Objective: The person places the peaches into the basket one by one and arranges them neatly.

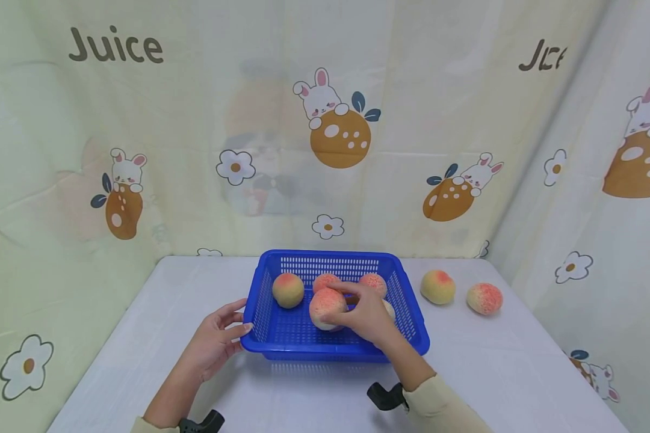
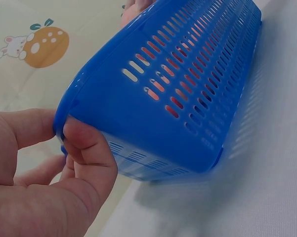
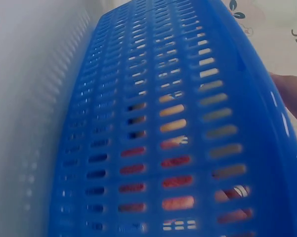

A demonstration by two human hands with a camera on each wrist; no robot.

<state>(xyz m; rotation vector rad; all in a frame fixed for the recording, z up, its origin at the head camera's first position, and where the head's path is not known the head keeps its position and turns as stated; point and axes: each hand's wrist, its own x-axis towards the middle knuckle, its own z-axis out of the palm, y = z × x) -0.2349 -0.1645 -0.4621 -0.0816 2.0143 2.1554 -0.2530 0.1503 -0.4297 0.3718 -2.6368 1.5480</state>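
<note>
"Where's the peach (image 1: 323,305)?"
"At 9 o'clock from the right hand (image 1: 369,313), which pinches it over the blue basket (image 1: 330,348)."
"And the left hand (image 1: 216,340)?"
"Gripping the basket's rim (image 1: 255,287), at 9 o'clock."

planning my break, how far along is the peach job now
If the blue basket is being filled, it looks well along. Done: four peaches inside, one mostly hidden. In hand: a fifth peach, gripped by the right hand at the basket, which the left hand holds. Remaining: two peaches on the table.
</note>
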